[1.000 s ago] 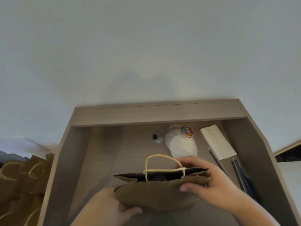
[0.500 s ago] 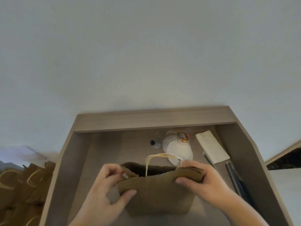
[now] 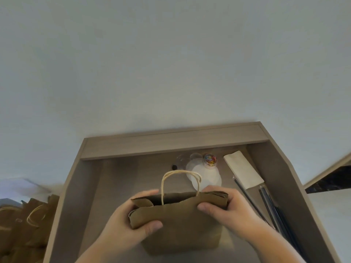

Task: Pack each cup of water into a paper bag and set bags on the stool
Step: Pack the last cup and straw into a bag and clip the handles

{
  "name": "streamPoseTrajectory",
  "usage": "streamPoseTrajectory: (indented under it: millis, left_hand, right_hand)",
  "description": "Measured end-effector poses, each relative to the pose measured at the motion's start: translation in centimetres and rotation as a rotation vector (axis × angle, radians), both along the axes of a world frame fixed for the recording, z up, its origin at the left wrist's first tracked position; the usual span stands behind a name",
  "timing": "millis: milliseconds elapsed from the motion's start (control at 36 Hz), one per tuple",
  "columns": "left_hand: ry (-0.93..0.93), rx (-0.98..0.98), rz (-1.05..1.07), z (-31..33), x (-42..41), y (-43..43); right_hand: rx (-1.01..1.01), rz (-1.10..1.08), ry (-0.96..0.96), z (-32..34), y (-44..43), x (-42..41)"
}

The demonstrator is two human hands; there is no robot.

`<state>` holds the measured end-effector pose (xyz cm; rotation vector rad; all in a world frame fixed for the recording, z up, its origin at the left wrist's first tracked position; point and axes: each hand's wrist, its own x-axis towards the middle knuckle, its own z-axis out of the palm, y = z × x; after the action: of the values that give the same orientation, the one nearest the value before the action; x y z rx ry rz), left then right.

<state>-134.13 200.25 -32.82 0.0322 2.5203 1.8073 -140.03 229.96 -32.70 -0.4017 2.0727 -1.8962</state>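
Note:
A brown paper bag (image 3: 182, 223) with cream rope handles stands on the wooden desk (image 3: 121, 179), just in front of me. My left hand (image 3: 131, 223) grips the bag's top left corner, thumb on the near panel. My right hand (image 3: 228, 207) pinches the top right corner. Between them the mouth of the bag is slightly open and dark inside; I cannot see what it contains. A clear plastic cup (image 3: 182, 160) lies at the back of the desk, behind round white lids (image 3: 209, 177).
The desk has raised side walls and a back ledge (image 3: 171, 141). A jar of coloured paper clips (image 3: 210, 160), a white napkin stack (image 3: 243, 169) and dark straws (image 3: 269, 204) lie to the right. More brown bags (image 3: 24, 221) stand left of the desk.
My left hand came up from the bag's lower left to grip its top left corner. The bag's mouth has been pulled wider and its handles now stand up.

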Motion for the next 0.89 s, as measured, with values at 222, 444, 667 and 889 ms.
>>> streamPoseTrajectory:
  millis: [222, 444, 667, 889]
  left_hand:
    - [0.0, -0.014, 0.093, -0.9, 0.4, 0.5]
    - [0.011, 0.087, 0.135, -1.2, 0.2, 1.2]
    - [0.007, 0.138, 0.183, -1.3, 0.7, 2.1]
    - [-0.039, 0.275, 0.252, -0.8, 1.3, 1.9]
  right_hand:
    - [0.042, 0.058, -0.008, -0.6, 1.0, -0.1]
    - [0.095, 0.127, -0.024, 0.6, 1.8, -0.4]
    - [0.018, 0.084, -0.095, 0.8, 1.2, 0.1]
    - [-0.099, 0.051, -0.15, 1.0, 0.3, 0.7]
